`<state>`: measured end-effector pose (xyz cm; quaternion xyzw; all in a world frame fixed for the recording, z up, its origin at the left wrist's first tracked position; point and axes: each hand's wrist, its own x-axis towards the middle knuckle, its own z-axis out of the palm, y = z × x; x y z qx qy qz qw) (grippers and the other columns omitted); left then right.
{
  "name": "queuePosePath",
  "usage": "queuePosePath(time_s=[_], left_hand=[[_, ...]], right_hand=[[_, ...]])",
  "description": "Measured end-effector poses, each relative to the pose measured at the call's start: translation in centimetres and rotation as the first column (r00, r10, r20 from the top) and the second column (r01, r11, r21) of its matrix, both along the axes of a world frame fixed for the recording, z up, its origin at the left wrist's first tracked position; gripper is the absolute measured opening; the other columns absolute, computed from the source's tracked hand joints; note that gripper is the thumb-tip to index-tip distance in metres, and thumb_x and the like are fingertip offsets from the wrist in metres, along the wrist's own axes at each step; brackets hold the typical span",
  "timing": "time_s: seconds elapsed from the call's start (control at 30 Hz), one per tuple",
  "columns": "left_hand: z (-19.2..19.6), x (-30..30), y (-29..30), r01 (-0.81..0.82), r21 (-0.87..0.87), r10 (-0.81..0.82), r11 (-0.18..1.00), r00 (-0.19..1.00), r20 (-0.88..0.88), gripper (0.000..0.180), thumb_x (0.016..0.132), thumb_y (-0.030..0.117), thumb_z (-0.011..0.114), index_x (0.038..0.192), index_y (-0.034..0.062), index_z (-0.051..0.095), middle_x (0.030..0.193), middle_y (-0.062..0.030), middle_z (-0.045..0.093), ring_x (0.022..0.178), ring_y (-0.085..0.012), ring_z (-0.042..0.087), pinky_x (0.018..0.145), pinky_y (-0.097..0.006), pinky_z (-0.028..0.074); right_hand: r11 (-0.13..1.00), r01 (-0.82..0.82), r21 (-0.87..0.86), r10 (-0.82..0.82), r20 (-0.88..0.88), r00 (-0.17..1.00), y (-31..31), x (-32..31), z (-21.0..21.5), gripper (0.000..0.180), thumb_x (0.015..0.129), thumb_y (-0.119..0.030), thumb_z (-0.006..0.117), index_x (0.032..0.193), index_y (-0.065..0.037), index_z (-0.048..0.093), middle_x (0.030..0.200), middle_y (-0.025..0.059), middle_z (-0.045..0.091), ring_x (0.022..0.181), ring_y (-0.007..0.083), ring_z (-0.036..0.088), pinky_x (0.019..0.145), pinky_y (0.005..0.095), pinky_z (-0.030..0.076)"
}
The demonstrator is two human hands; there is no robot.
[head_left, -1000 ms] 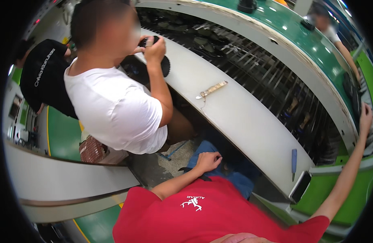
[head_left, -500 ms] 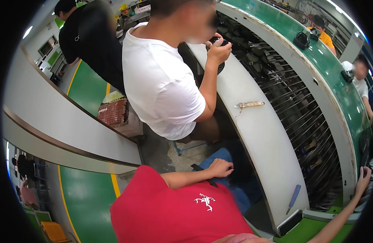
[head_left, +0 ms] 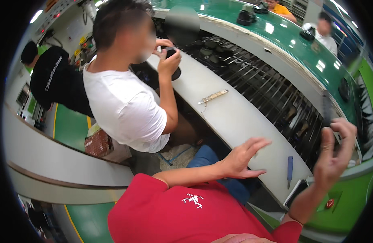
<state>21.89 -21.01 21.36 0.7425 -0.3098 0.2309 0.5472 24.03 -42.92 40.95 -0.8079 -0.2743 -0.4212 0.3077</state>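
My left hand [head_left: 245, 158] is raised above the near part of the white ledge [head_left: 239, 125], palm toward the right. Its fingers are stretched out and the thumb stands apart, with nothing held. At the right, my right hand [head_left: 335, 156] is lifted beside the green belt. A dark, long, narrow item [head_left: 326, 107] stands upright from its fingers; motion blur hides its exact kind. On the ledge between my hands lies a blue-handled screwdriver [head_left: 290, 168]. Farther along rests a tape-wrapped tool [head_left: 214, 96] with a cord at one end.
A co-worker in a white shirt [head_left: 121, 95] sits to my left, holding a dark shoe [head_left: 171, 52]. Beyond the ledge, a metal roller rack [head_left: 259, 93] carries dark shoes. The raised green belt [head_left: 275, 32] bears several black shoes. A red button [head_left: 329, 203] is at the lower right.
My left hand has risen from my lap and moved right over the ledge, fingers spreading. My right hand has come back from the belt's far right, now with the dark item. My view has turned right.
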Motion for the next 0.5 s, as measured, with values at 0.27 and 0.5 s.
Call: queuePosePath(time_s=[0.27,0.5], left_hand=[[2.0,3.9,-2.2,-0.073,-0.295,0.098,0.953,0.993,0.071,0.073,0.088,0.000,0.083,0.154,0.0027,0.052,0.147,-0.0245,0.059,0.131,-0.0383,0.065,0.108,-0.046,0.057],[-0.6,7.1,-3.7,-0.047,-0.092,0.048,0.995,0.999,0.009,0.049,0.092,0.004,0.088,0.134,0.0035,0.064,0.113,-0.0205,0.079,0.104,-0.0357,0.081,0.091,-0.041,0.063]], right_hand=[[0.978,-0.193,0.075,0.199,-0.091,0.976,5.8,-1.6,-9.7,0.024,0.092,-0.008,0.086,0.107,-0.002,0.068,0.115,0.0143,0.066,0.117,0.0365,0.061,0.102,0.0478,0.049],[0.888,-0.040,0.457,0.172,-0.250,0.953,1.9,2.7,-17.3,0.038,0.102,-0.011,0.075,0.137,0.000,0.065,0.128,0.0178,0.065,0.119,0.0314,0.065,0.108,0.0414,0.050]])
